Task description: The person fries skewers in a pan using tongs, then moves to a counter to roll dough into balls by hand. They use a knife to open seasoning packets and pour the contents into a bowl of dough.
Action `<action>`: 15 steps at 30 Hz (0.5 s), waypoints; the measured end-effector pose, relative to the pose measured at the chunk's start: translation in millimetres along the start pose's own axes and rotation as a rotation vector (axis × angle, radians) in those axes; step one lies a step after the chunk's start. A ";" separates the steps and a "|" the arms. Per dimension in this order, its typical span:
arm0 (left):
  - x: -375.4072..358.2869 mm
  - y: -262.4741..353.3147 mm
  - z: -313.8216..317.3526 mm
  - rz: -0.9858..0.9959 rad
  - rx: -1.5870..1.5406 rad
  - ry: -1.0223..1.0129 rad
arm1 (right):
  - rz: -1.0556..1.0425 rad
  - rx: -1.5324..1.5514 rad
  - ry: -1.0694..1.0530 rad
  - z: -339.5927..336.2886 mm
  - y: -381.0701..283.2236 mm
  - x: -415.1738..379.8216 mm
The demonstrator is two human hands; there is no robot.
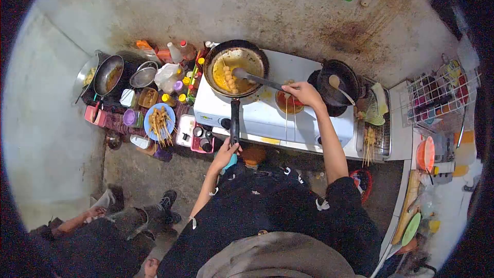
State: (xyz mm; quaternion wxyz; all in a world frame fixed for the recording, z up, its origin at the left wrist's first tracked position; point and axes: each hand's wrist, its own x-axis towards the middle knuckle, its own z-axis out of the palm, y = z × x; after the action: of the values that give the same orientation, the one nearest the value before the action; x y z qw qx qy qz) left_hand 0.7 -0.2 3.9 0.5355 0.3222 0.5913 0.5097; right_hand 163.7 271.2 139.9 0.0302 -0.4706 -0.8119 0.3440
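My left hand [225,154] is closed round the end of the black handle of a frying pan [210,80] on the white stove [247,117]. In the pan, skewered meatballs [229,81] lie in yellowish oil. My right hand [304,94] grips a long dark spatula [263,81], its broad tip right at the skewered meatballs. Just below my right hand stands a bowl of red sauce [291,107] with sticks leaning out over its front. Something teal [230,163] shows beside my left wrist.
A dark wok [337,80] with a ladle sits on the right burner. Left of the stove are a blue plate [150,117] of skewers, bottles and jars, and another pan [108,75]. More skewers [369,141] lie on the right. A person [90,244] sits at lower left.
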 end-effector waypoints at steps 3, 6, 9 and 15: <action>0.8 1.8 1.6 -0.027 0.012 0.009 | -0.069 0.025 -0.025 -0.9 6.1 8.2; 0.6 -0.6 3.6 -0.012 -0.007 0.007 | -0.026 0.069 -0.036 -5.9 2.6 7.1; 3.1 -4.0 2.9 -0.027 -0.006 0.001 | -0.128 -0.032 -0.015 -4.4 9.0 11.1; 1.7 0.2 4.1 -0.029 -0.036 0.001 | -0.079 -0.054 -0.016 -4.0 14.4 12.6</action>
State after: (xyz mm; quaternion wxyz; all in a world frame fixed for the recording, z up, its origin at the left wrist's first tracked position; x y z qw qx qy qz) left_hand 4.3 2.5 4.0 0.5483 0.3038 0.5869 0.5125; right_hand 168.9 287.8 131.0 0.0245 -0.4360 -0.8392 0.3241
